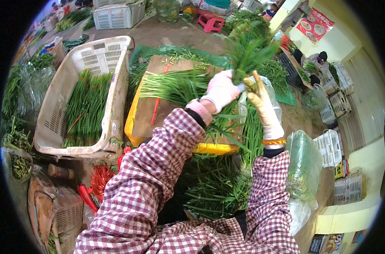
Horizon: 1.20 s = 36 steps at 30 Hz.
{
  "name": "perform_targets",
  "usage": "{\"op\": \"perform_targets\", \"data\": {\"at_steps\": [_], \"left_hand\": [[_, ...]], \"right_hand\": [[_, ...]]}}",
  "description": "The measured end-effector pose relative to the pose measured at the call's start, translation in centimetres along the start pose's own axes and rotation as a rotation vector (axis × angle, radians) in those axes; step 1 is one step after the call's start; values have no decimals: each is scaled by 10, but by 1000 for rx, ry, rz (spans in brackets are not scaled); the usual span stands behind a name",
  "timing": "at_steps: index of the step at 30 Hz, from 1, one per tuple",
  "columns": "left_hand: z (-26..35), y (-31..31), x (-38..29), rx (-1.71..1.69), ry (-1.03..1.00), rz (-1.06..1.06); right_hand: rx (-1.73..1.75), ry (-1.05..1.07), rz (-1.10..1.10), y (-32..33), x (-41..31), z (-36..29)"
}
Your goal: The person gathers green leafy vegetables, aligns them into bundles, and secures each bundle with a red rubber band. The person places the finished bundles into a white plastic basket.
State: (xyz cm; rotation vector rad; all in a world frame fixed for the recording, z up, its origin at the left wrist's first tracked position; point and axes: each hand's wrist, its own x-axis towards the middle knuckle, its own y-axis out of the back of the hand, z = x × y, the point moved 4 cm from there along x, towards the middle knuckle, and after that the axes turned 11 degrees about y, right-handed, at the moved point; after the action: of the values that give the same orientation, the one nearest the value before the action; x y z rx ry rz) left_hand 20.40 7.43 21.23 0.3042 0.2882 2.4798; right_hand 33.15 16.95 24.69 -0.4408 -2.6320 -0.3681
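Observation:
My left hand (222, 89), in a pale glove, is closed around a small bunch of green leafy stalks (248, 55) whose tips fan out, blurred, away from me. Beside it my right hand (259, 95), in a yellowed glove, has fingers spread near the base of the bunch; whether it touches the stalks I cannot tell. Under my left hand, a pile of green stalks (167, 84) lies on a brown board (141, 117) over a yellow crate (218, 148). A red tie (155, 111) lies across the board, partly beneath the pile.
Left stands a white plastic crate (116, 92) holding tied green bundles (91, 108). Red ties (101, 177) hang below it. Loose leaves (218, 187) lie near my lap. To the right are a plastic-wrapped bundle (303, 165) and crates; another person (319, 60) sits farther off.

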Motion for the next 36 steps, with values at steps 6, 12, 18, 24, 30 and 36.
{"op": "perform_targets", "data": {"at_steps": [6, 12, 18, 24, 30, 36], "left_hand": [[33, 4, -34, 636, -199, -31], [28, 79, -49, 490, -458, -479], [61, 115, -16, 116, -227, -502], [84, 22, -32, -39, -435, -857], [63, -18, -59, -528, -80, -797], [41, 2, -77, -804, 21, -646]], "right_hand": [[-86, 136, 411, -30, 41, -22], [-144, -123, 189, -1, 29, -14], [213, 82, 62, 1, 34, -42], [199, 220, -68, -22, 31, -99], [-122, 259, -51, -5, 17, -100], [-117, -121, 362, 81, -98, -65]]}}
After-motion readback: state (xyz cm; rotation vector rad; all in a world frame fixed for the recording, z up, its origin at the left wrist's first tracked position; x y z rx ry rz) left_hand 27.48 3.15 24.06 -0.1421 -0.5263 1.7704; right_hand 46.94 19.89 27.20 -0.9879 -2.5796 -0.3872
